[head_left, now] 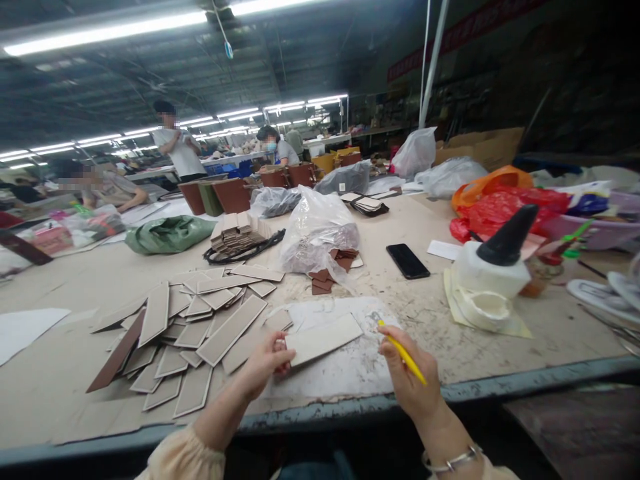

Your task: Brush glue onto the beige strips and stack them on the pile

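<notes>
My left hand (267,363) pinches the left end of a pale rectangular panel (327,339), which is tilted slightly over a smudged white sheet (350,381). In my right hand (415,373) is a yellow-handled tool (406,355). Its pale tip points away from me, just past the panel's right end, and is too small to make out. A loose pile of beige panels with light edges (233,330) spreads to the left of my left hand. One brown strip (117,353) leans among them.
Behind the sheet sit a clear plastic bag (320,230) with brown pieces (325,280) and a black phone (407,261). A white bottle with a black cone top (493,273) stands right. The table's worn edge (540,373) runs nearest me. Other people work farther back.
</notes>
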The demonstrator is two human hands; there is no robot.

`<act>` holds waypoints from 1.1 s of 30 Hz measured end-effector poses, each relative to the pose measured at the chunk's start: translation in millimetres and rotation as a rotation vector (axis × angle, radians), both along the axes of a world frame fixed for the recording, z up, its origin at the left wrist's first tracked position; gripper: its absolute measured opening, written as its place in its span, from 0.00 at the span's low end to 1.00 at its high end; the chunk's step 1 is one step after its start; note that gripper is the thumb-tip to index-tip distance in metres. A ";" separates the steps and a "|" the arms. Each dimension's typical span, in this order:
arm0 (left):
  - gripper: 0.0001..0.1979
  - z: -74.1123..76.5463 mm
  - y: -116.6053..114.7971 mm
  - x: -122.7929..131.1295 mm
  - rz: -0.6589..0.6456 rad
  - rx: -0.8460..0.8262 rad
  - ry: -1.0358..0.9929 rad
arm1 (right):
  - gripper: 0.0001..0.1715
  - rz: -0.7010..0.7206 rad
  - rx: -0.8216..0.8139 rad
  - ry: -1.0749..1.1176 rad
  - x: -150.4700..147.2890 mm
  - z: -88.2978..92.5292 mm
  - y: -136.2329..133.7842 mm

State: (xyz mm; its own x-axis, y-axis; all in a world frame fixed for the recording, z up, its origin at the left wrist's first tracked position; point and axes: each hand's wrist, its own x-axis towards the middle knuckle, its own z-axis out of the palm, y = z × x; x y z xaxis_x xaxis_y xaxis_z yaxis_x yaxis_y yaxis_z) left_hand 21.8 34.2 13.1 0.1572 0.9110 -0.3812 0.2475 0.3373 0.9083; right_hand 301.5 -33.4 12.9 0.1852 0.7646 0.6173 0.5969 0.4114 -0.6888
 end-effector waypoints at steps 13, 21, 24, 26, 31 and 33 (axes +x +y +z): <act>0.21 -21.4 -15.8 -1.1 -0.200 0.302 0.503 | 0.28 0.150 -0.600 0.738 -45.4 -0.4 4.3; 0.11 -34.7 -39.8 -34.7 -0.487 1.088 0.517 | 0.31 0.126 -0.681 0.718 -68.4 -5.4 14.9; 0.12 -35.4 -39.1 -35.5 -0.552 1.152 0.519 | 0.31 0.127 -0.697 0.718 -76.4 -10.9 20.3; 0.12 -36.9 -37.1 -34.2 -0.552 1.182 0.527 | 0.30 0.147 -0.715 0.701 -81.0 -14.5 23.3; 0.11 -41.1 -35.2 -31.2 -0.519 1.207 0.549 | 0.25 0.196 -0.726 0.522 -86.8 -19.1 27.5; 0.11 -41.3 -35.2 -30.1 -0.515 1.200 0.553 | 0.24 0.189 -0.699 0.447 -86.5 -19.6 27.9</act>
